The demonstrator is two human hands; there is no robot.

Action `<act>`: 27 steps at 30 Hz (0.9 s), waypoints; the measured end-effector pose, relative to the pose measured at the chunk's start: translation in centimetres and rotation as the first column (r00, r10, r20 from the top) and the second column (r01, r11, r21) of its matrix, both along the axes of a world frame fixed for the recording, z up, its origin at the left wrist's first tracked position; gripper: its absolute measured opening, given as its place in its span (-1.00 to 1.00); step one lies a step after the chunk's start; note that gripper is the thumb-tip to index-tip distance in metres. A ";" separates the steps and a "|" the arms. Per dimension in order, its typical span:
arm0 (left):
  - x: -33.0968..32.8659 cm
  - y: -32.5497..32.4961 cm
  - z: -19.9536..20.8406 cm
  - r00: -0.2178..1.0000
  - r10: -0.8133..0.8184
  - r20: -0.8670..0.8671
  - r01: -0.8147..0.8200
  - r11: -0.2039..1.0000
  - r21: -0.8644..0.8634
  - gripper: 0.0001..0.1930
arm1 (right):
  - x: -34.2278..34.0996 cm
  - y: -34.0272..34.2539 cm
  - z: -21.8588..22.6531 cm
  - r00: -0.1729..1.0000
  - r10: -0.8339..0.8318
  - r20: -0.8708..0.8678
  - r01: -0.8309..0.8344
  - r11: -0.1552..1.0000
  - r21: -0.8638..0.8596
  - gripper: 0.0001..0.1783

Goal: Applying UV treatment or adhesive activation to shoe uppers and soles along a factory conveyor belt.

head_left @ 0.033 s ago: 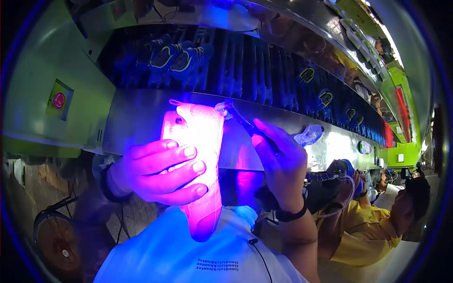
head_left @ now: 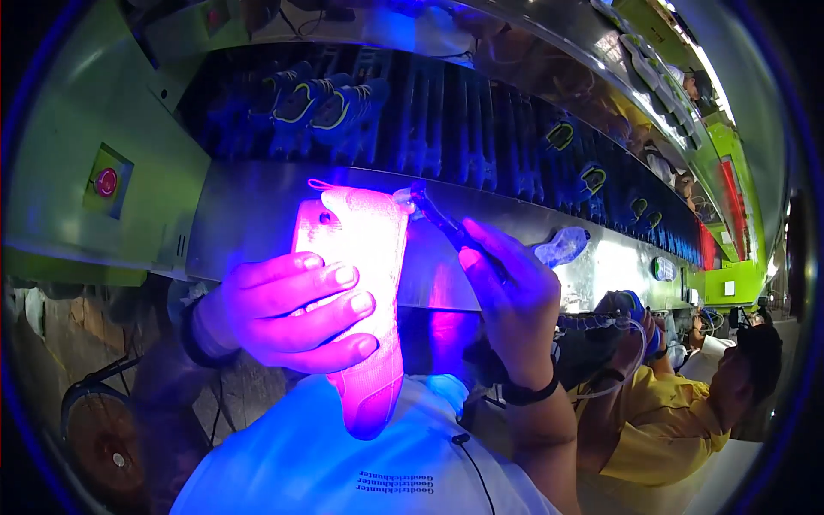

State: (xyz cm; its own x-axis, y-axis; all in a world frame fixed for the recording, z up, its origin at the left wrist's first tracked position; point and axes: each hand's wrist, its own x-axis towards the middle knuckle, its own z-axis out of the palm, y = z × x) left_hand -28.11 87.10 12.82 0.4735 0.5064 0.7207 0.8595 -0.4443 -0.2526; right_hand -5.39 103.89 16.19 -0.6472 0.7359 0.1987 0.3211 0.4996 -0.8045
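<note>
A shoe upper (head_left: 369,335), apparently on a last with a round hole near its top, glows pink-white under violet light. Its toe points down toward my chest, and a thin pull loop (head_left: 319,184) sticks out at the heel end. My left hand (head_left: 305,313) is closed around its middle, fingers across the near face and thumb hidden. In my right hand (head_left: 515,287) is a dark-handled brush (head_left: 446,225), gripped between thumb and fingers. The pale brush tip meets the upper's right edge close to the heel end; glare blurs the exact contact.
Behind the upper runs a metal ledge (head_left: 249,202), then a dark slatted conveyor (head_left: 463,129) carrying several shoes (head_left: 335,107). A bluish sole-shaped piece (head_left: 562,246) lies right of my right hand. A green cabinet (head_left: 163,197) stands left; a person in yellow (head_left: 665,421) works at right.
</note>
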 end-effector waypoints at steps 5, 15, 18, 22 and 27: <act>-0.2 0.8 0.4 0.998 -0.015 0.057 0.015 1.000 -0.002 -0.65 | 0.9 -0.6 -1.0 0.997 0.001 -0.072 -0.007 0.997 -0.083 -0.62; -0.4 1.8 0.4 0.997 -0.013 0.077 0.017 0.999 -0.050 -0.54 | 1.8 -4.2 -5.2 0.948 -0.149 -0.281 0.048 0.940 -0.338 -0.61; -0.6 1.8 0.2 0.992 0.014 0.128 -0.005 0.998 -0.069 -0.57 | 2.7 -4.8 -4.3 0.989 -0.049 -0.136 0.018 0.976 -0.218 -0.62; -0.7 1.9 0.1 0.996 0.009 0.094 0.001 0.994 -0.106 -0.56 | 4.2 -4.6 -6.5 0.954 0.041 -0.297 -0.084 0.987 -0.135 -0.61; 0.0 1.5 -0.7 0.996 -0.028 0.089 0.031 0.999 -0.034 -0.54 | 1.5 -3.2 -4.7 0.990 -0.060 -0.126 0.062 0.998 0.016 -0.61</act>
